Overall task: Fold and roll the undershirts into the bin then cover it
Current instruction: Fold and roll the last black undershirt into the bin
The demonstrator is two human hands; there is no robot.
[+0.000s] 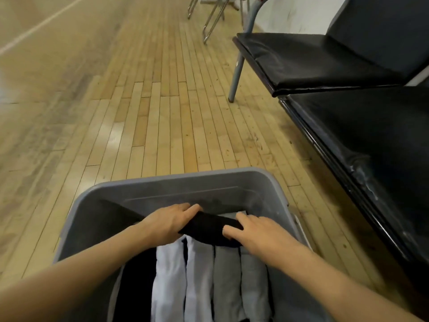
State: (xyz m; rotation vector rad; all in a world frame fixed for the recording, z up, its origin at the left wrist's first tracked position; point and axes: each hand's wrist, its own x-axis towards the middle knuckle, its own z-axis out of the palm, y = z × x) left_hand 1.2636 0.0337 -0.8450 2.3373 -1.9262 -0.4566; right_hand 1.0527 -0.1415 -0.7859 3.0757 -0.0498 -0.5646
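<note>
Closest to us, both bare forearms reach forward over the grey bin (162,182), which sits on the wooden floor (139,112). Inside it, a row of rolled undershirts lies side by side, each with its long axis running from the near wall toward the far wall: a black roll (137,287) on the left, then two white rolls (169,275) touching each other, then two grey rolls (226,275) to the right of them.

Just beyond that row, here's the action: a black rolled undershirt (209,225) lies crosswise, its long axis running left to right, at right angles to the others and across their far ends. The left hand (169,223) has its grip on the left end, fingers curled over the top of the roll. The right hand (257,231) takes the right end, fingers spread and bent down over the fabric, thumb against the roll's near side. Whether the roll is resting on the shirts below or held just above them, I can't tell from here.

Past the hands, the far inside wall of the bin stands bare and grey.

Further out, to the right of the bin, a black padded bench (371,140) runs away from us, with a second black seat (313,59) beyond it on a grey metal leg (235,77). Metal chair legs (211,22) show farthest back.
</note>
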